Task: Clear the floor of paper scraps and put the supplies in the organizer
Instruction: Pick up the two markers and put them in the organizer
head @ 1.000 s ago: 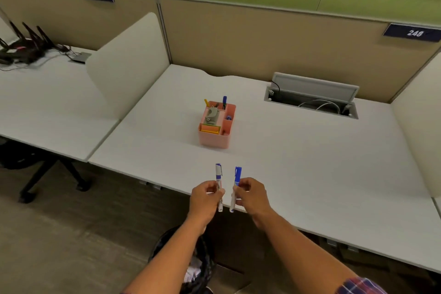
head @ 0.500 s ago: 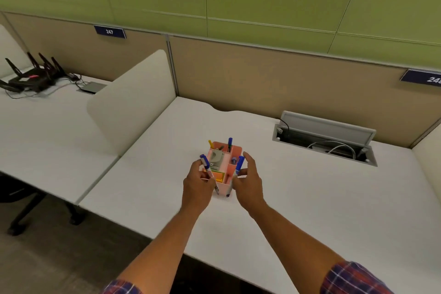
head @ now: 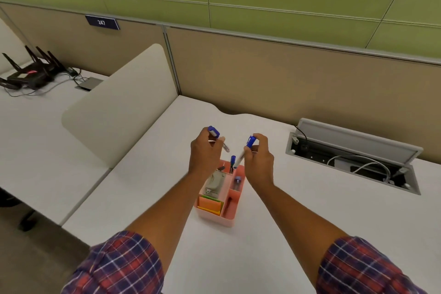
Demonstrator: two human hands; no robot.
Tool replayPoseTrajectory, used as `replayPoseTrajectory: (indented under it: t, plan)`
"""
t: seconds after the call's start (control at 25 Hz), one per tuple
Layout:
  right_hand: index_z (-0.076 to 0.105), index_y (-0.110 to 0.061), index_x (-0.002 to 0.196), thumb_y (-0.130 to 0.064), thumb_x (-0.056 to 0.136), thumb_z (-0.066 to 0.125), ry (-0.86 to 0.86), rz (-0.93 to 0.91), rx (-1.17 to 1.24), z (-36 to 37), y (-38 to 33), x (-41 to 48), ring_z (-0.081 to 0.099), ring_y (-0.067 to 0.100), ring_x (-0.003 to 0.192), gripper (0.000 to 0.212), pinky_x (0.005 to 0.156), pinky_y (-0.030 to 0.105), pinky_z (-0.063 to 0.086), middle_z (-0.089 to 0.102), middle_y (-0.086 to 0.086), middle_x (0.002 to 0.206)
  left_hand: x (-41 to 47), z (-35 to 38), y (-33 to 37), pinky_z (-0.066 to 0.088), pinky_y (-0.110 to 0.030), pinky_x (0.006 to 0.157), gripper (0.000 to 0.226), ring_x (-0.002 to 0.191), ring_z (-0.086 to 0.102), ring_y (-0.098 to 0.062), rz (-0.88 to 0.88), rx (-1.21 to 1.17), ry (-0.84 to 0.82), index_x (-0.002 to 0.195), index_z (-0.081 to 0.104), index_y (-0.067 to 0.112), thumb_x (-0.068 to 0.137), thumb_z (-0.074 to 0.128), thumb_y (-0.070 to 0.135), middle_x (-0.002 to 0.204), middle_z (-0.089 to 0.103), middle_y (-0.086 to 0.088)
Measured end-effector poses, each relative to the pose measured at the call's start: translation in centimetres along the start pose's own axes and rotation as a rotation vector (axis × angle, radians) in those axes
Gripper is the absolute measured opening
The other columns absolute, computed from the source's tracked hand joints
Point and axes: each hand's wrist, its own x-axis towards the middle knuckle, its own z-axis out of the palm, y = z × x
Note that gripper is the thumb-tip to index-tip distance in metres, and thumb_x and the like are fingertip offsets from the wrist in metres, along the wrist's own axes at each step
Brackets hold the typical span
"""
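A pink desk organizer (head: pixel 226 220) stands on the white desk (head: pixel 274 234), holding sticky notes, a grey stapler-like item and a blue-capped pen. My left hand (head: pixel 202 153) grips a blue-capped marker (head: pixel 218 138), tilted, just above the organizer's far end. My right hand (head: pixel 259 157) grips a second blue-capped marker (head: pixel 243 151), whose lower tip hangs over the organizer's far right compartment. No paper scraps show on the floor.
An open cable tray (head: pixel 353 157) with wires is set into the desk at the right. A cream divider panel (head: pixel 119 107) separates the neighbouring desk, where a black router (head: pixel 33 71) sits. A tan partition wall (head: pixel 286 79) runs behind.
I have stepped closer to the desk. Both hands carried their markers forward, from the desk's near edge to above the organizer's far end, and tilted them tips inward.
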Motion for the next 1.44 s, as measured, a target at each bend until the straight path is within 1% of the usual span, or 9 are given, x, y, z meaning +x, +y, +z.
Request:
replayPoseTrajectory:
  t: [0.16, 0.28, 0.48, 0.6, 0.72, 0.84, 1.04, 1.24, 1.44]
  plan:
    - [0.040, -0.037, 0.131, -0.028, 0.103, 0.057, -0.030, 0.000, -0.058, 1.5, 2.3, 2.1, 0.071, 0.016, 0.088, 0.035, 0.081, 0.029, 0.062, 0.070, 0.000, 0.114, 2.4, 2.3, -1.8, 0.057, -0.031, 0.090, 0.020, 0.092, 0.070, -0.021, -0.015, 0.096, -0.052, 0.111, 0.066, 0.012, 0.097, 0.071, 0.026, 0.102, 0.073, -0.005]
    - [0.038, -0.041, 0.127, -0.027, 0.103, 0.057, -0.082, 0.009, -0.075, 2.5, 3.8, 2.4, 0.070, 0.017, 0.089, 0.034, 0.083, 0.037, 0.065, 0.065, -0.007, 0.111, 2.7, 3.5, -3.4, 0.056, -0.030, 0.091, 0.018, 0.089, 0.070, -0.020, -0.031, 0.156, -0.122, 0.109, 0.068, 0.012, 0.096, 0.073, 0.025, 0.100, 0.074, -0.003]
    - [0.038, -0.042, 0.122, -0.026, 0.104, 0.054, -0.176, -0.026, -0.115, 3.4, 5.7, 2.7, 0.068, 0.009, 0.076, 0.029, 0.073, 0.032, 0.066, 0.064, -0.008, 0.099, 2.8, 4.7, -5.7, 0.061, -0.033, 0.088, 0.010, 0.086, 0.070, -0.021, -0.082, 0.301, -0.225, 0.103, 0.068, 0.017, 0.096, 0.073, 0.021, 0.096, 0.074, -0.003]
    - [0.043, -0.038, 0.122, -0.027, 0.105, 0.051, -0.219, -0.045, -0.146, 3.7, 6.4, 2.9, 0.069, 0.011, 0.076, 0.022, 0.072, 0.032, 0.065, 0.064, -0.009, 0.095, 3.0, 5.3, -6.5, 0.060, -0.035, 0.083, 0.008, 0.082, 0.071, -0.025, -0.089, 0.440, -0.293, 0.099, 0.070, 0.014, 0.098, 0.067, 0.021, 0.089, 0.074, -0.005]
    - [0.052, -0.033, 0.120, -0.022, 0.103, 0.051, -0.255, -0.062, -0.170, 3.7, 7.1, 2.8, 0.066, 0.008, 0.076, 0.021, 0.075, 0.029, 0.062, 0.063, -0.010, 0.093, 3.0, 5.9, -6.6, 0.060, -0.041, 0.083, 0.015, 0.082, 0.071, -0.029, -0.077, 0.530, -0.349, 0.094, 0.072, 0.010, 0.098, 0.065, 0.023, 0.088, 0.074, -0.010]
    - [0.058, -0.028, 0.114, -0.022, 0.098, 0.052, -0.306, -0.072, -0.205, 3.9, 7.5, 2.6, 0.066, 0.013, 0.081, 0.018, 0.077, 0.028, 0.056, 0.065, -0.008, 0.092, 3.0, 5.9, -6.8, 0.059, -0.047, 0.086, 0.016, 0.086, 0.070, -0.031, -0.061, 0.603, -0.383, 0.093, 0.072, 0.011, 0.098, 0.062, 0.021, 0.089, 0.074, -0.009]
    - [0.064, -0.018, 0.120, -0.018, 0.098, 0.055, -0.316, -0.072, -0.264, 4.2, 7.8, 2.5, 0.061, 0.013, 0.089, 0.023, 0.087, 0.029, 0.054, 0.072, 0.002, 0.109, 3.3, 5.6, -6.9, 0.056, -0.047, 0.102, 0.026, 0.102, 0.073, -0.027, -0.065, 0.530, -0.346, 0.121, 0.074, 0.012, 0.098, 0.065, 0.018, 0.114, 0.078, -0.008]
    - [0.062, -0.015, 0.121, -0.017, 0.099, 0.053, -0.296, -0.090, -0.275, 3.6, 7.6, 1.5, 0.064, 0.020, 0.097, 0.024, 0.090, 0.033, 0.055, 0.069, 0.006, 0.111, 2.8, 4.6, -6.8, 0.051, -0.045, 0.111, 0.036, 0.119, 0.068, -0.026, -0.040, 0.574, -0.331, 0.134, 0.067, 0.011, 0.099, 0.066, 0.021, 0.133, 0.072, -0.010]
    - [0.054, -0.018, 0.132, -0.030, 0.104, 0.044, -0.249, -0.213, -0.522, 1.9, 7.8, -1.6, 0.060, 0.021, 0.112, 0.032, 0.098, 0.035, 0.053, 0.062, 0.004, 0.129, -0.1, 2.0, -6.7, 0.043, -0.041, 0.117, 0.049, 0.138, 0.054, -0.026, 0.075, 0.690, -0.330, 0.146, 0.055, 0.018, 0.101, 0.063, 0.034, 0.151, 0.058, -0.006]
